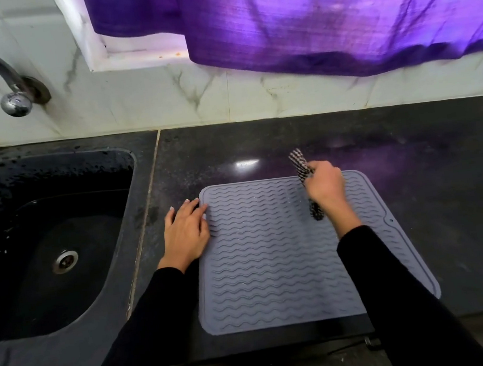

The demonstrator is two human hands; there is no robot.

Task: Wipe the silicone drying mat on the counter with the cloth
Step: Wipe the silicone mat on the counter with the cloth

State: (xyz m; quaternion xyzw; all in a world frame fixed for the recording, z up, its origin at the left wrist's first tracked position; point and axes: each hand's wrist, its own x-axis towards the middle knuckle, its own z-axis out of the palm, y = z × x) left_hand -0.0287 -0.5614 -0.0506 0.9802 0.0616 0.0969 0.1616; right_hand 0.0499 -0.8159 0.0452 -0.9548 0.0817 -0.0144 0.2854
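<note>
A grey silicone drying mat [273, 257] with wavy ridges lies flat on the dark counter [445, 189]. My left hand [187, 234] rests palm down on the mat's left edge near the far left corner, fingers spread. My right hand [326, 185] hovers over the mat's far right part, closed on a black-and-white checked cloth [300, 165]. One end of the cloth sticks up past the mat's far edge. The other end hangs below my fist and touches the mat.
A black sink [46, 250] with a metal drain is set into the counter on the left, its rim wet. A chrome tap [16, 103] comes out of the marble wall above it. A purple curtain [320, 14] hangs over the back wall.
</note>
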